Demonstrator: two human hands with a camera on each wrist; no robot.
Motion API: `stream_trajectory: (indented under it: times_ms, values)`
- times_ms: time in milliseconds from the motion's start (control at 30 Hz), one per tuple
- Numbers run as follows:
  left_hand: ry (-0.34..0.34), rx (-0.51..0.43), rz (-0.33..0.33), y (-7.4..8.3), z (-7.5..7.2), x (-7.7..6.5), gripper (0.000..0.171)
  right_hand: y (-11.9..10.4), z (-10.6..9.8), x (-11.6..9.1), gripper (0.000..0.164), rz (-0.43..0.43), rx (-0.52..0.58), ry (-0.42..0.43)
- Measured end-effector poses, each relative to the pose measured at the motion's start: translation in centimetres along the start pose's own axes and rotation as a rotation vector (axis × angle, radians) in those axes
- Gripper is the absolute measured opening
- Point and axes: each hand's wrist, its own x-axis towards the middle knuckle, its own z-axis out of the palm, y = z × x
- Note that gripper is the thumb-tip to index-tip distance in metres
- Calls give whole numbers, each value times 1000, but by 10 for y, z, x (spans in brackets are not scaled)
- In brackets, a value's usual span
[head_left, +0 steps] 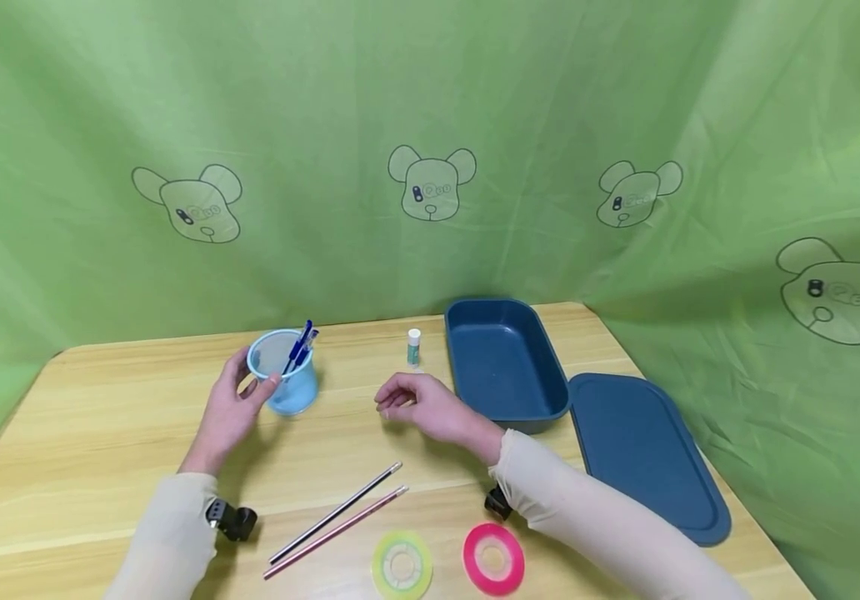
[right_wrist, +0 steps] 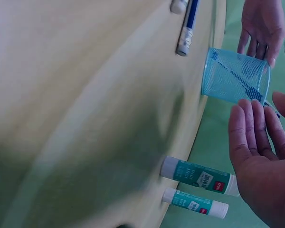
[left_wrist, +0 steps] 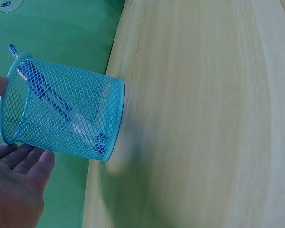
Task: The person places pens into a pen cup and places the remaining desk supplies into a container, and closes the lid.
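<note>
A light blue mesh pen holder (head_left: 292, 393) stands on the table at the left with blue pens (head_left: 301, 347) leaning in it. My left hand (head_left: 233, 408) holds it near the rim, thumb at the front and fingers around the far left side. In the left wrist view, the mesh pen holder (left_wrist: 61, 104) shows the pens slanting through it. My right hand (head_left: 430, 407) hovers with loosely bent fingers and holds nothing. Just beyond it stands a glue stick (head_left: 413, 348) with a white cap. The right wrist view shows two glue sticks, a larger one (right_wrist: 202, 176) and a smaller one (right_wrist: 195, 202), upright beside that hand.
A dark blue bin (head_left: 501, 358) stands at the back right, its lid (head_left: 647, 454) lying flat beside it. Nearer lie a black pencil (head_left: 336, 512), a pink pencil (head_left: 336, 533), a yellow tape roll (head_left: 382, 567) and a pink tape roll (head_left: 516, 567). Green cloth (head_left: 310, 250) hangs behind the table.
</note>
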Motion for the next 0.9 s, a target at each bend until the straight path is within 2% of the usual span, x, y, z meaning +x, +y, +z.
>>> stream_trajectory:
  times_ms: [367, 533, 900]
  values:
    - [2, 12, -9, 0, 1, 2, 80, 13, 6, -16, 16, 39, -55, -152]
    - [3, 7, -5, 0, 1, 2, 79, 19, 9, -20, 18, 48, -55, -191]
    - [4, 24, -14, 1, 1, 1, 78, 22, 13, -21, 19, 22, -210, -261]
